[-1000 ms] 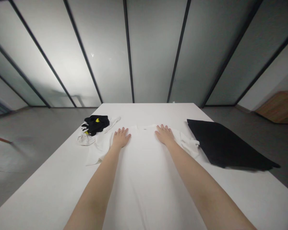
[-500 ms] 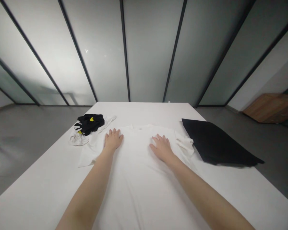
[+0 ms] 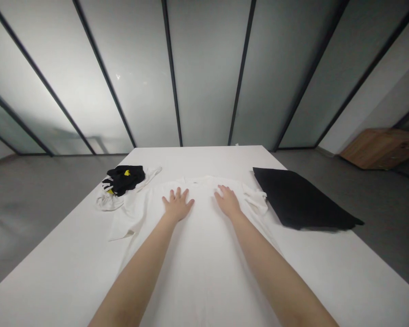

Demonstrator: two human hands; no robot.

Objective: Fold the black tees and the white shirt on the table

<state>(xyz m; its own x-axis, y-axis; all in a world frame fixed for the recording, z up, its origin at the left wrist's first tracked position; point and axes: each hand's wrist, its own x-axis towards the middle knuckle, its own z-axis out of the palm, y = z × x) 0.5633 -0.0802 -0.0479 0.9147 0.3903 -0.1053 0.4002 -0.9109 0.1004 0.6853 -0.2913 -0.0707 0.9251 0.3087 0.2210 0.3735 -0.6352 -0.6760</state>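
Left hand (image 3: 177, 205), splayed, and right hand (image 3: 227, 201), loosely extended, lie on the white shirt (image 3: 202, 245), gripping nothing; its near end is cropped.

Frosted glass panels (image 3: 207, 68) with dark frame bars (image 3: 172, 72) across the back, brighter glow left, dimmer right, gray floor (image 3: 64, 181), white table (image 3: 204, 159) in front, pale wall (image 3: 361, 106) far right, brown wood-look furniture piece (image 3: 378, 147) near it, partly cut off.

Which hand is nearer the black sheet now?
Right. The right hand is over the white T-shirt, left of the black sheet, with a sleeve between them; the left hand is farther left, also over the T-shirt.
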